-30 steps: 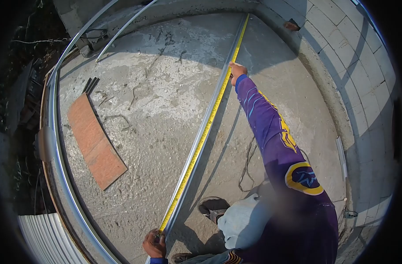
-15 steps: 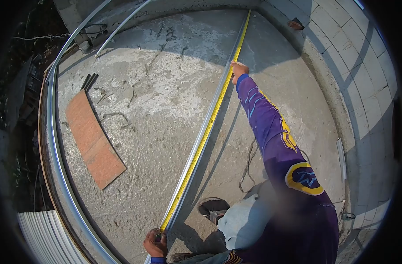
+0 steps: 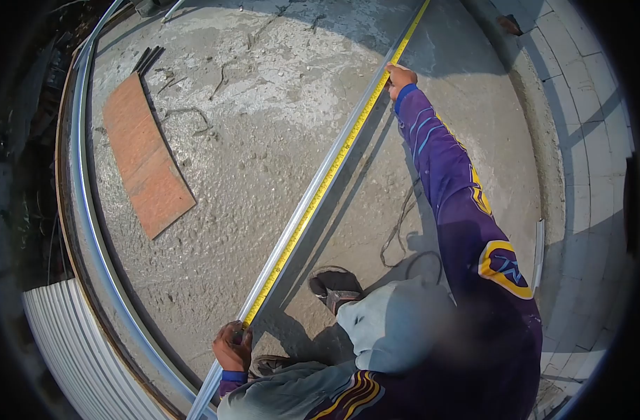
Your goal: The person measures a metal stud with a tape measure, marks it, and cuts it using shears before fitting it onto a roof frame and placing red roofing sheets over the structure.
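Observation:
A yellow tape measure (image 3: 321,199) is stretched along a long silver metal profile (image 3: 304,208), which runs diagonally from the bottom left to the far top. My left hand (image 3: 232,348) is closed around the near end of the tape, its fingers curled against the profile. The tape's case is mostly hidden in that hand. Far up the profile, my right hand (image 3: 402,77) grips it from the right side, thumb and fingers at the tape's edge. The undersides of those fingers are hidden.
An orange-brown board (image 3: 147,157) lies on the rough concrete floor at left, with dark rods (image 3: 148,61) beside it. A curved-looking metal rail (image 3: 89,210) borders the left edge. Corrugated sheet (image 3: 82,350) sits lower left. A block wall (image 3: 579,147) rises at right. My shoe (image 3: 332,285) is near the profile.
The view has tipped downward, so the floor, board and far end of the profile sit higher in the frame. Both hands keep their holds along the tape and profile.

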The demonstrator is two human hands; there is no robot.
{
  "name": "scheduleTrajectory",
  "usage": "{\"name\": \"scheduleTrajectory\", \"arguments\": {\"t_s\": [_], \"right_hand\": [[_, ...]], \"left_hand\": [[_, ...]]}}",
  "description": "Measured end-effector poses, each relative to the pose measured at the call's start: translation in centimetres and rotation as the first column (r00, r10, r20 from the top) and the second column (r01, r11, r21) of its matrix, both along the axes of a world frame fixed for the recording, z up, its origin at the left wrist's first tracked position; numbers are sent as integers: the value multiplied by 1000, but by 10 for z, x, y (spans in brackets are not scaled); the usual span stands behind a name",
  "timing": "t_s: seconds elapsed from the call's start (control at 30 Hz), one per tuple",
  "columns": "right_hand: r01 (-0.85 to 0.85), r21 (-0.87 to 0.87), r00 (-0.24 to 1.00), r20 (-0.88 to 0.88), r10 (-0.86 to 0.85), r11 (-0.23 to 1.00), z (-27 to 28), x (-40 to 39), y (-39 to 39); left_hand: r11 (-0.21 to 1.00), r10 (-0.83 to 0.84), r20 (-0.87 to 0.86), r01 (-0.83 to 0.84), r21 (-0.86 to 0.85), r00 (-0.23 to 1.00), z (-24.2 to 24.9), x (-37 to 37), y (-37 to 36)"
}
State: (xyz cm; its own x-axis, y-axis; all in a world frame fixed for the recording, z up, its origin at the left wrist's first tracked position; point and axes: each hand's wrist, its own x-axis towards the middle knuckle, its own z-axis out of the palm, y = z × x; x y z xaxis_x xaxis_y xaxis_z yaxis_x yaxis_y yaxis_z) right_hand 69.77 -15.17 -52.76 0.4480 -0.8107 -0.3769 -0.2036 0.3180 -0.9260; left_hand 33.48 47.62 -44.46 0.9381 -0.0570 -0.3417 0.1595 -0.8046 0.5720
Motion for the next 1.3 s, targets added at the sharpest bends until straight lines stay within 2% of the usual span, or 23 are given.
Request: {"name": "scheduleTrajectory", "arguments": {"t_s": [0.03,0.1,0.13,0.2,0.33,0.4,0.43,0.5,0.63,0.7,0.8,1.03,1.17,1.3], "right_hand": [[-24,45,1000,11,24,999,-6,-3,1],[-121,-67,991,-71,117,990,-4,-20,20],[-132,-59,987,-97,126,989,-8,-31,29],[-303,-152,938,-220,267,941,-6,-54,47],[-340,-217,936,-165,309,915,-27,-92,84],[-282,-66,955,-110,274,957,-45,-99,90],[-279,-68,957,-105,272,958,-38,-100,95],[-379,-51,914,-176,365,924,-23,-100,103],[-262,-14,959,-112,259,965,-48,-93,98],[-224,340,968,190,167,913,-49,-96,100],[-251,356,963,187,195,900,-34,-103,114],[-361,401,931,207,300,842,-40,-125,139],[-415,450,910,185,372,791,-32,-154,181],[-475,501,877,208,433,723,-25,-183,231]], "left_hand": [[999,-37,42,37,5,998,-2,1,0],[995,-66,15,65,77,998,2,0,-1],[995,-57,-12,58,80,998,1,-1,-1],[994,-15,-76,23,103,997,1,-1,-3],[995,29,-125,-18,93,992,1,2,-5],[991,12,-126,5,131,992,0,2,-5],[991,9,-120,7,131,993,2,4,-6],[996,11,-143,1,86,990,8,8,-8],[994,-12,-102,23,107,995,3,5,-4],[993,-30,-55,36,110,998,1,3,-3],[996,19,-49,-14,92,999,5,0,-2],[991,61,-14,-59,118,998,-3,-34,39],[985,53,3,-53,166,999,0,-60,75],[970,130,-28,-121,210,991,3,-92,116]]}}
